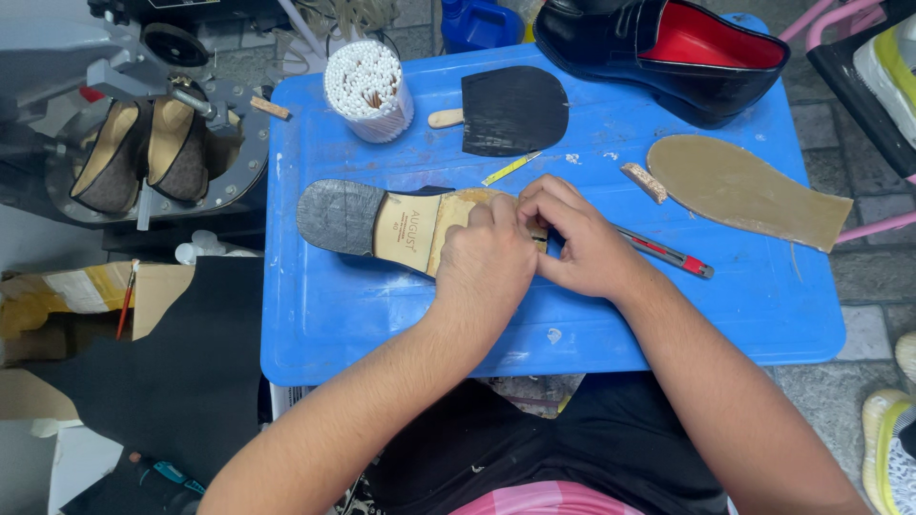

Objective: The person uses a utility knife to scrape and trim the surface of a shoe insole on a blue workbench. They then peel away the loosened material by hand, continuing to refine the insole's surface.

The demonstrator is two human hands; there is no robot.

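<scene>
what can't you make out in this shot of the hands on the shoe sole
Head view:
- Front of the upturned shoe: covered by the left hand and right hand.
- Fingertips: bunched together, so what they pinch is hidden.
- Utility knife: near end under the right hand.
- Black shoe: cut off by the top edge.

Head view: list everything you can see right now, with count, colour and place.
Work surface: 1, blue, centre.
Upturned shoe: 1, tan sole, grey heel, under both hands.
Loafer: 1, black with red lining, top right.
Rubber sole piece: 1, black, top centre.
Insole: 1, tan, right.
Cup of sticks: 1, white, top left of the surface.
Utility knife: 1, red and grey, beside right hand.
Shoes on machine: 2, brown, far left.
Left hand: on the shoe sole.
Right hand: on the shoe sole.
</scene>
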